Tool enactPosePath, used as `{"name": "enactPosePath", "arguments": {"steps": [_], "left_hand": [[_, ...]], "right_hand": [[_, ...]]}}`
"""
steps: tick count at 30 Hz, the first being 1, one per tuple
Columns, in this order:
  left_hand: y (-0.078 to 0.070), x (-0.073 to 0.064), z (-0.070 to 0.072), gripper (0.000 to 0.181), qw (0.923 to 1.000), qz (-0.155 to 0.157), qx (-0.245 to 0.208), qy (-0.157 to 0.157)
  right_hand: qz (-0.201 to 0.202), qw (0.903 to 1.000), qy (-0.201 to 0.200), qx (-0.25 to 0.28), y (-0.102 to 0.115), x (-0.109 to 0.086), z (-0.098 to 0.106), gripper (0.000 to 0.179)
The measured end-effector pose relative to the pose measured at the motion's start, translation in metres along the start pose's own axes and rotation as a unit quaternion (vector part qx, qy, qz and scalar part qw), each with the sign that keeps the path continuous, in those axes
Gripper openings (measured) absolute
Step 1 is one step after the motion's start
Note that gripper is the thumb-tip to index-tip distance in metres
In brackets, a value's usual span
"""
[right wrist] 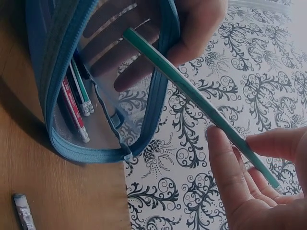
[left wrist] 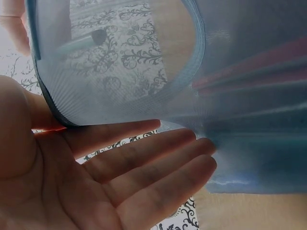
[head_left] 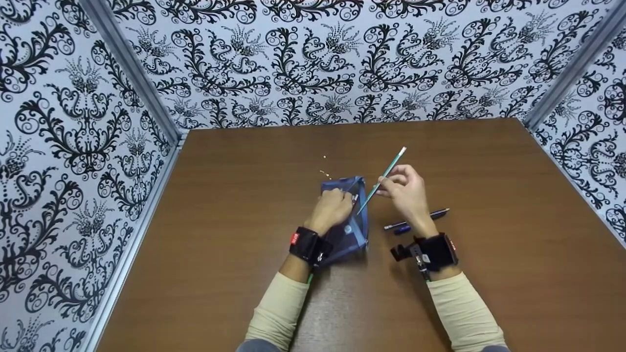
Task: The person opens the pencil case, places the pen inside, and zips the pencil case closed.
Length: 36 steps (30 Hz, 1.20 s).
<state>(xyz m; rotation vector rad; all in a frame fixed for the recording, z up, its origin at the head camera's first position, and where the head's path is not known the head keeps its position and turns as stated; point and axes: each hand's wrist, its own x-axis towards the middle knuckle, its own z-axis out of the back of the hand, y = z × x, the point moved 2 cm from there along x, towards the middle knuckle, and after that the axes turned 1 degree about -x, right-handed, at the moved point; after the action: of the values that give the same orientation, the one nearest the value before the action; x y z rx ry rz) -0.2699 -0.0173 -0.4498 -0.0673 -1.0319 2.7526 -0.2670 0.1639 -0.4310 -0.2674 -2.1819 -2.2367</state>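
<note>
In the head view a blue see-through zip pencil case (head_left: pixel 342 247) is lifted off flat, its mouth unzipped. My left hand (head_left: pixel 332 210) pinches the case by the edge of its mouth, with the fingers (left wrist: pixel 158 167) stretched along the outside. A green pencil (head_left: pixel 395 160) is pinched between the thumb and fingers of my right hand (head_left: pixel 410 195). It slants, its lower end pointing at the open mouth and its white end up. Through that mouth the right wrist view shows a red pencil (right wrist: pixel 72 105) and green pencils (right wrist: pixel 80 86) lying inside.
On the table beneath my right wrist lie a dark pen (head_left: pixel 439 213), a blue-ended pen (head_left: pixel 402 229) and a pencil's pale end (head_left: pixel 389 227). Small pale crumbs (head_left: pixel 327 174) lie beyond the case. Patterned panels (head_left: pixel 313 63) close off the table's back and sides.
</note>
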Motion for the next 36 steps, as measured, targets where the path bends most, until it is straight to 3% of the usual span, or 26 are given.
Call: {"name": "enactPosePath", "arguments": {"steps": [5,22,36], "left_hand": [[-0.001,-0.001,0.001,0.038,0.9999,-0.007,0.006,-0.01],[0.0,0.001,0.0,0.038,1.0,0.003,-0.001,0.005],[0.001,0.001,0.002,0.039,0.9998,-0.013,-0.011,0.002]], "right_hand": [[-0.001,1.0,-0.005,0.007,0.001,-0.001,-0.003,0.023],[-0.007,0.9998,0.017,0.003,-0.001,-0.003,-0.01,0.024],[-0.007,0.9995,0.031,0.002,-0.006,-0.005,-0.017,0.02]]}}
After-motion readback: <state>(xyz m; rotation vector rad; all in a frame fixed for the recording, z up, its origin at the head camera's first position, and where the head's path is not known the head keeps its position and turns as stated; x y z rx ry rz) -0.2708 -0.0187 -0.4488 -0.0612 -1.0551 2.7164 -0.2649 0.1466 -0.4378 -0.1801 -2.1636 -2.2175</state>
